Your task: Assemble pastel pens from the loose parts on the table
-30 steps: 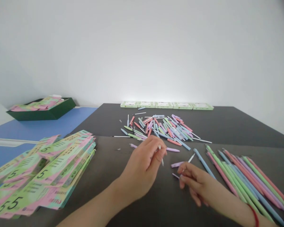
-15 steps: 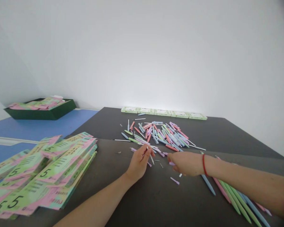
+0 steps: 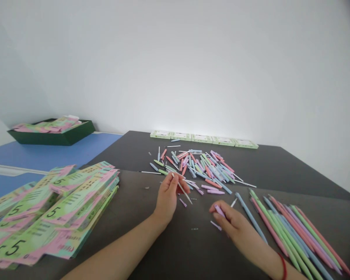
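Note:
A thin white refill is pinched in my left hand, its tip slanting down to the right above the dark table. My right hand is closed on a short purple pen part. Between and around the hands lie a small purple piece, another purple piece and tiny clear bits. Just beyond my hands spreads a loose pile of pastel pen parts mixed with white refills. Two purple barrels lie at its near edge.
Long pastel pens lie in a row at the right, beside my right forearm. Stacked green and pink packages cover the left. Flat green boxes line the back edge. A dark green tray of packages sits on a blue surface.
My right hand has pulled back toward me and down, uncovering the row of pens and the purple barrels. The refill in my left hand now shows more of its length.

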Action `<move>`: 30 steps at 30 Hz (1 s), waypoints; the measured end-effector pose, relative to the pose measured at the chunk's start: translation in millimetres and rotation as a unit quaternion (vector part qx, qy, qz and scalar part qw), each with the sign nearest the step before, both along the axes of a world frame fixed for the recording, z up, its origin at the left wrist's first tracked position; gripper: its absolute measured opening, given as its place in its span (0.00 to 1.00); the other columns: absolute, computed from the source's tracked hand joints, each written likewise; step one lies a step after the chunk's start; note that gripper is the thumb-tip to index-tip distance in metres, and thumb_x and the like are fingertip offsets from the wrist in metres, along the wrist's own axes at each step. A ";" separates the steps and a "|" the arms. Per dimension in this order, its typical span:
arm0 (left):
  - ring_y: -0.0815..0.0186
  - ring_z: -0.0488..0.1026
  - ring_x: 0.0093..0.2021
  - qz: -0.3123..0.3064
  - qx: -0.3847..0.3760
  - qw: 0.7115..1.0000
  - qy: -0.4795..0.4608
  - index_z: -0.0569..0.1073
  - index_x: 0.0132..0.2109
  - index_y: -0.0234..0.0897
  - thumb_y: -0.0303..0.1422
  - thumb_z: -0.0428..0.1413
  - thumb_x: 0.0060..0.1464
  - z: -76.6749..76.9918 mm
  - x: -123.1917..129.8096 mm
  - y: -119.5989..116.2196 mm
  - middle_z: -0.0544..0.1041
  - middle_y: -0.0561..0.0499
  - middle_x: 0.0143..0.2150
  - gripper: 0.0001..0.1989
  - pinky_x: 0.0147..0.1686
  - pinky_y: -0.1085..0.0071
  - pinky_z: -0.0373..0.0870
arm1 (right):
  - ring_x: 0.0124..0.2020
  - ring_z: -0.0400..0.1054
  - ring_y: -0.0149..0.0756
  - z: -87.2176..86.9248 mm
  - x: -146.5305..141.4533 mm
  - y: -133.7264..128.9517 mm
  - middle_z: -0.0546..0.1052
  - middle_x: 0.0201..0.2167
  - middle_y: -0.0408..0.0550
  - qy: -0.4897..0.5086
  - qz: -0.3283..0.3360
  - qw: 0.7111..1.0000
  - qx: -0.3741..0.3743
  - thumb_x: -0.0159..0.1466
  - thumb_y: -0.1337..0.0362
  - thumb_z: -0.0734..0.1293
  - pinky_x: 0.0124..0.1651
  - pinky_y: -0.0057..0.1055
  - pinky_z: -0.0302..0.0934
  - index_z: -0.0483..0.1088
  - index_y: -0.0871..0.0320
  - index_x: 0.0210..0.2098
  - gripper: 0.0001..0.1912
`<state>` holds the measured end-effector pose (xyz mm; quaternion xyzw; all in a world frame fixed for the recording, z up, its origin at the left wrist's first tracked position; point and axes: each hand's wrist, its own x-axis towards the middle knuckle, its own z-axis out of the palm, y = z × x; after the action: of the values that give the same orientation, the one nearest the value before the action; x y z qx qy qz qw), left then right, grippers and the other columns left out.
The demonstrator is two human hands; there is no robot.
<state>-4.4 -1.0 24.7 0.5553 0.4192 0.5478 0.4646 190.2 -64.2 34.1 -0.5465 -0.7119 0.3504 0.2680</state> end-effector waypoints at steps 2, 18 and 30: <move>0.64 0.74 0.29 -0.023 -0.032 0.999 -0.032 0.64 0.37 0.37 0.42 0.42 0.62 3.1 9.3 -10.8 0.76 0.50 0.27 0.15 0.33 0.69 0.69 | 0.25 0.61 0.34 -8.9 -9.5 -7.5 0.66 0.24 0.38 0.001 -0.009 1.000 -0.003 0.62 0.60 0.62 0.28 0.27 0.54 0.64 0.54 0.43 0.10; 0.60 0.73 0.31 -0.317 0.007 0.753 0.577 0.70 0.34 0.38 0.33 0.60 0.43 40.0 1.7 -58.1 0.75 0.52 0.32 0.09 0.27 0.71 0.64 | 0.16 0.51 0.27 -23.4 -11.4 7.9 0.59 0.16 0.36 0.215 -0.064 0.971 -0.085 0.65 0.50 0.55 0.18 0.24 0.46 0.64 0.57 0.28 0.20; 0.60 0.72 0.38 -0.140 0.112 0.734 0.655 0.67 0.40 0.36 0.28 0.48 0.57 10.5 13.7 -20.8 0.73 0.47 0.39 0.04 0.37 0.67 0.68 | 0.15 0.52 0.27 -35.1 -14.2 15.5 0.57 0.14 0.33 0.270 -0.102 0.956 -0.051 0.65 0.53 0.57 0.19 0.25 0.50 0.63 0.57 0.31 0.15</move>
<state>9.2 -21.7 35.2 0.8771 0.4730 0.0206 0.0808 176.0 -48.6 -1.0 -0.5143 -0.5346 0.4917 0.4560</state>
